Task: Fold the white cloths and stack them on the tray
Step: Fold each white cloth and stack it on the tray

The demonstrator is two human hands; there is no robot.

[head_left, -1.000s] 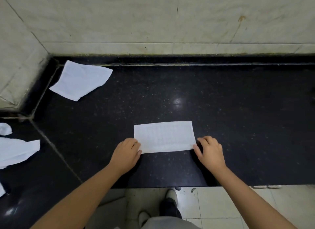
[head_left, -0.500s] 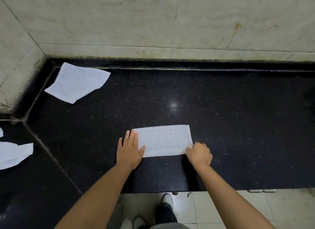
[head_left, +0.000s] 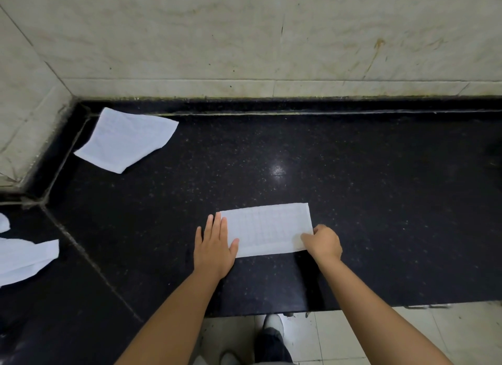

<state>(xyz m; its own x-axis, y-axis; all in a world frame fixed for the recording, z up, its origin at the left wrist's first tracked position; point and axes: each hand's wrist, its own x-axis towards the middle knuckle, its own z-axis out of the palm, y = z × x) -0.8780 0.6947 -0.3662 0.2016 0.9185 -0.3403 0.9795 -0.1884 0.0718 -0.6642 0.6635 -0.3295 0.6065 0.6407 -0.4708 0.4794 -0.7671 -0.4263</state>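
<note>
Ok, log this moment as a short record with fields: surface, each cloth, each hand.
surface: black speckled counter against a tiled wall
folded cloth: white rectangle, flat near the front edge
left hand: flat, fingers straight, pressing the cloth's left end
right hand: fingers curled, pinching the cloth's right end
loose cloth: unfolded in the back left corner
other cloths: crumpled at far left
tray: not in view

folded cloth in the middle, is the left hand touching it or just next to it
Touching. In the head view the left hand lies flat with its thumb and fingers overlapping the left end of the folded cloth; no gap shows.
</note>
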